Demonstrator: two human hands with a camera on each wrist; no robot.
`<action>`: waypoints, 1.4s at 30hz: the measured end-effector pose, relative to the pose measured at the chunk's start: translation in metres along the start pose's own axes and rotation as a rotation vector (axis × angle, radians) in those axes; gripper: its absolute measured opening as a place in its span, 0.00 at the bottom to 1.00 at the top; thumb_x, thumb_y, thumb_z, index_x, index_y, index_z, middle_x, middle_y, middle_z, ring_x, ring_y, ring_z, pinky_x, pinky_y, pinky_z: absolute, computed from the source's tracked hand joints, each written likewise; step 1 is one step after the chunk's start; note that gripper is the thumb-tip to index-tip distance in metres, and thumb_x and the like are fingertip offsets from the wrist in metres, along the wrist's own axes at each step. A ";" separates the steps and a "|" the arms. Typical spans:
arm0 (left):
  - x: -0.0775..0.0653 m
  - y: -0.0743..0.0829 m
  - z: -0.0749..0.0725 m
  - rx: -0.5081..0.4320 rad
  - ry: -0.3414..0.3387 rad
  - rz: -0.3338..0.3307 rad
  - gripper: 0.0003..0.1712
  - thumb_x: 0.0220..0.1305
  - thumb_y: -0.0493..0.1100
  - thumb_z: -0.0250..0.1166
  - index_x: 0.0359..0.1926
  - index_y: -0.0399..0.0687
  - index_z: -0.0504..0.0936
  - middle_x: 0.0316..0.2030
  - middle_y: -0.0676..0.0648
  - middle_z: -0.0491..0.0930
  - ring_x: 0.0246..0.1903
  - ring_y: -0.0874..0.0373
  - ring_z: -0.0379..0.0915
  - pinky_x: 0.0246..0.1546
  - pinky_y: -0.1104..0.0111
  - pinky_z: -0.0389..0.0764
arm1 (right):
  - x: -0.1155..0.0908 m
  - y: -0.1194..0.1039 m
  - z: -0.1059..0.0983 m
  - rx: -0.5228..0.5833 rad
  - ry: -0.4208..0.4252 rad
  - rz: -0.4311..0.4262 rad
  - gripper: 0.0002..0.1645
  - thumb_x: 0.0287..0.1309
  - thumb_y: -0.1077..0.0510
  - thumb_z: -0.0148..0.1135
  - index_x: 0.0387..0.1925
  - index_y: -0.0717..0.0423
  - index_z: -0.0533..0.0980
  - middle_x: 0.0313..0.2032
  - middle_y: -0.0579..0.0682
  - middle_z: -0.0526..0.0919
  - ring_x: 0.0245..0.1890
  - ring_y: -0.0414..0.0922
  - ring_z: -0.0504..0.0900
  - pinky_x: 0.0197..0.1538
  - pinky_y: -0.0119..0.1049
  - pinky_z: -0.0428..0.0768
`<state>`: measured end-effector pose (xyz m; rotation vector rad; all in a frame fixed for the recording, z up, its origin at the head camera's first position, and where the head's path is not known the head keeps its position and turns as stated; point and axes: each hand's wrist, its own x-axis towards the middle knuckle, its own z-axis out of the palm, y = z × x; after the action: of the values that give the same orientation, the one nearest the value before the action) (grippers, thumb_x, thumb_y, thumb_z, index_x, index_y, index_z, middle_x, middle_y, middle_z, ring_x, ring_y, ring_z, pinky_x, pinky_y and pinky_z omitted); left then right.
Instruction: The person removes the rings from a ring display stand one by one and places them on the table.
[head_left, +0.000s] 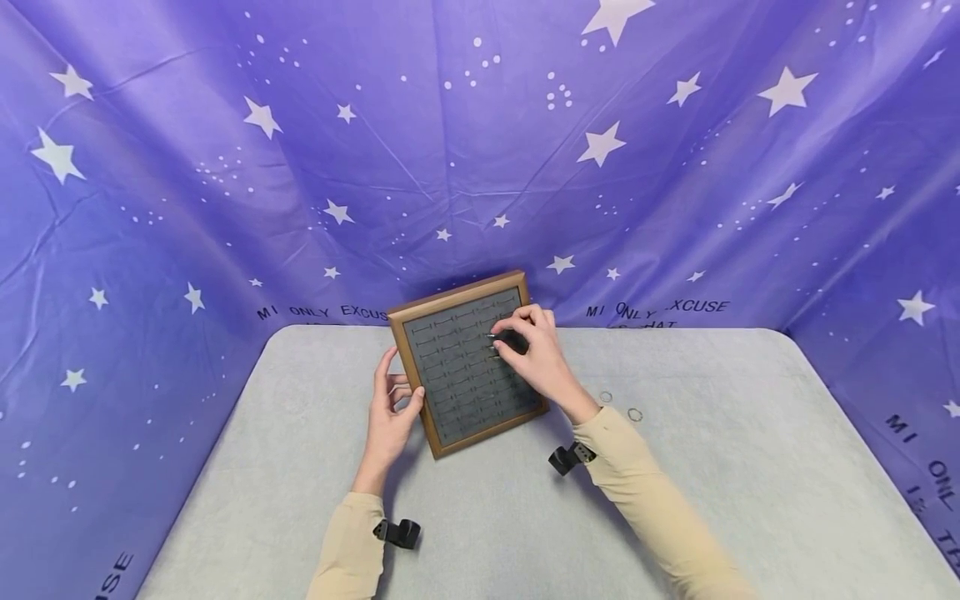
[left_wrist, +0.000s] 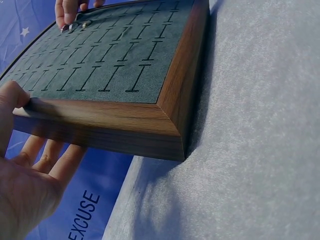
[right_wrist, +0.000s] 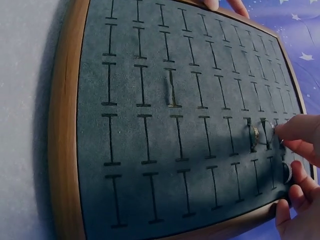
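A ring display tray [head_left: 457, 297] with a brown wooden frame and dark grey-green slotted padding stands tilted up in the head view. My left hand [head_left: 390, 417] grips its left side, thumb on the frame and fingers underneath. Over the tray's right half, my right hand [head_left: 536, 354] pinches a silver ring [right_wrist: 272, 130] at a slot between thumb and finger. Beside it a gold-toned ring [right_wrist: 255, 136] sits in the neighbouring slot. Another ring [right_wrist: 287, 171] shows by the lower fingers of the right hand; whether they hold it I cannot tell.
Two loose rings, one [head_left: 606, 397] farther back and one [head_left: 635, 414] nearer, lie on the grey tabletop [head_left: 720, 467] right of the tray. A purple star-printed curtain [head_left: 480, 150] surrounds the table's back and sides. Each sleeve carries a small black camera [head_left: 397, 533].
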<state>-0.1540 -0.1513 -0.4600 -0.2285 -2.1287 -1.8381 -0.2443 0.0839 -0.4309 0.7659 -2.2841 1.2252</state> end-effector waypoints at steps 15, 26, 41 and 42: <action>-0.002 0.000 0.002 0.010 0.006 0.018 0.40 0.63 0.25 0.59 0.72 0.39 0.52 0.43 0.34 0.70 0.36 0.52 0.73 0.28 0.71 0.79 | -0.001 -0.004 0.000 -0.024 -0.036 0.050 0.09 0.53 0.65 0.69 0.29 0.49 0.77 0.40 0.52 0.68 0.46 0.55 0.61 0.49 0.49 0.62; 0.000 -0.034 0.001 0.006 0.010 0.015 0.43 0.65 0.28 0.60 0.75 0.51 0.51 0.45 0.37 0.69 0.37 0.58 0.73 0.28 0.64 0.81 | -0.009 -0.004 -0.012 0.037 -0.099 0.059 0.04 0.59 0.60 0.65 0.33 0.56 0.78 0.44 0.53 0.72 0.47 0.54 0.63 0.50 0.49 0.63; 0.000 -0.034 0.001 0.002 0.029 0.035 0.43 0.64 0.28 0.60 0.74 0.55 0.54 0.44 0.40 0.70 0.36 0.56 0.73 0.28 0.65 0.81 | -0.023 -0.009 -0.023 0.120 -0.082 0.080 0.04 0.56 0.67 0.64 0.32 0.57 0.78 0.38 0.50 0.77 0.43 0.48 0.73 0.50 0.48 0.69; 0.001 -0.034 0.001 0.002 0.030 0.028 0.43 0.64 0.27 0.60 0.74 0.53 0.54 0.44 0.40 0.70 0.36 0.55 0.73 0.28 0.64 0.81 | -0.025 -0.009 -0.024 0.124 -0.077 0.091 0.05 0.56 0.68 0.65 0.33 0.57 0.78 0.38 0.49 0.77 0.43 0.48 0.73 0.48 0.47 0.70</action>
<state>-0.1657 -0.1555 -0.4916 -0.2281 -2.0970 -1.8118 -0.2167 0.1067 -0.4278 0.7728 -2.3452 1.4120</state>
